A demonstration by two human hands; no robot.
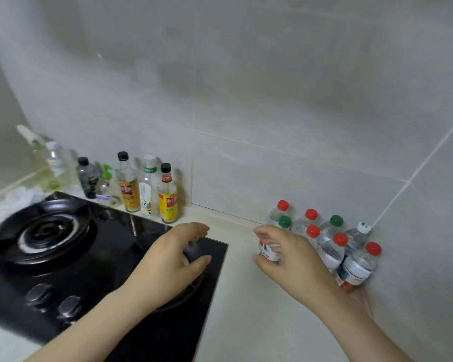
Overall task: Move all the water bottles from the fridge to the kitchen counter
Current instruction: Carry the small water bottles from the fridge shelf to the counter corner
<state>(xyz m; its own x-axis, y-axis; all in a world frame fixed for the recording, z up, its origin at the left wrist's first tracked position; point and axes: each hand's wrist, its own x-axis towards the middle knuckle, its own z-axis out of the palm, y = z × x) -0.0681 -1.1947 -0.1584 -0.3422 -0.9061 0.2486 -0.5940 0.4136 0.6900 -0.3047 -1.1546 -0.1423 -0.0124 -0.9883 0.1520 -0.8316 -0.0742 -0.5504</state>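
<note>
Several small water bottles (331, 248) with red, green and white caps stand clustered on the pale kitchen counter (242, 304), against the tiled wall at the right. At the cluster's left edge, my right hand (297, 261) curls its fingers and thumb around one more water bottle (268, 253) with a red and white label. That bottle's cap and base are hidden by the hand. My left hand (173, 259) hovers over the right part of the stove with loosely curled fingers and holds nothing. The fridge is out of view.
A black glass gas stove (63, 257) with a burner and two knobs fills the left. Several condiment and oil bottles (147, 189) line the wall behind it. A grey tiled wall (272, 113) closes the back and the right side.
</note>
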